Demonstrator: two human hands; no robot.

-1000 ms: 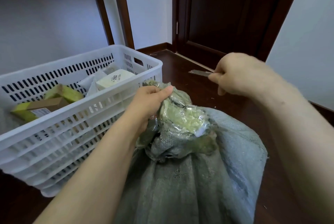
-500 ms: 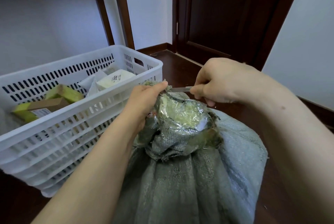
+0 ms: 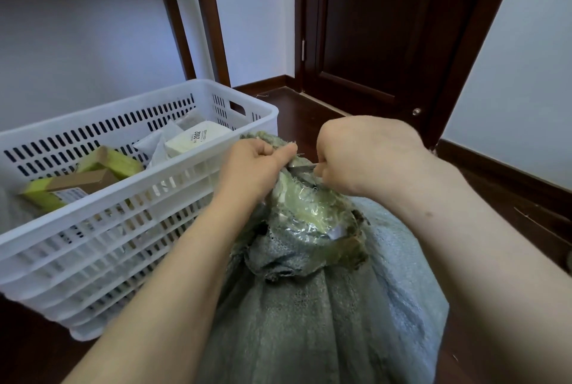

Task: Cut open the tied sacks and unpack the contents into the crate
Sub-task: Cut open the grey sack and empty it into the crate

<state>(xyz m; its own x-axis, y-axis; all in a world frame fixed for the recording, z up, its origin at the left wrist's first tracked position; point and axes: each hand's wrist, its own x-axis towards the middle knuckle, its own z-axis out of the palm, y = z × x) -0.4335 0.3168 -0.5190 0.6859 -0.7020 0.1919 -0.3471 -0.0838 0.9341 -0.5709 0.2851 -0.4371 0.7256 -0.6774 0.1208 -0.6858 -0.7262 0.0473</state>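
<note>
A grey-green woven sack (image 3: pixel 309 321) stands in front of me, its neck bunched and wrapped in shiny clear tape (image 3: pixel 309 213). My left hand (image 3: pixel 253 163) pinches the top of the bunched neck. My right hand (image 3: pixel 356 154) is fisted around a knife handle; a short piece of the metal blade (image 3: pixel 301 167) shows between the two hands, lying against the taped neck. The white slotted plastic crate (image 3: pixel 133 197) sits to the left of the sack, touching it.
Inside the crate lie green-and-brown boxes (image 3: pixel 93 173), a white box (image 3: pixel 195 139) printed 2002 and clear-wrapped packets. Dark wooden shelf legs (image 3: pixel 210 27) rise behind the crate. A dark wooden door (image 3: pixel 387 27) and dark floorboards (image 3: pixel 510 197) lie beyond.
My right hand has come down and left from a raised position, bringing the blade onto the taped neck next to my left fingers. The left hand kept its hold on the neck.
</note>
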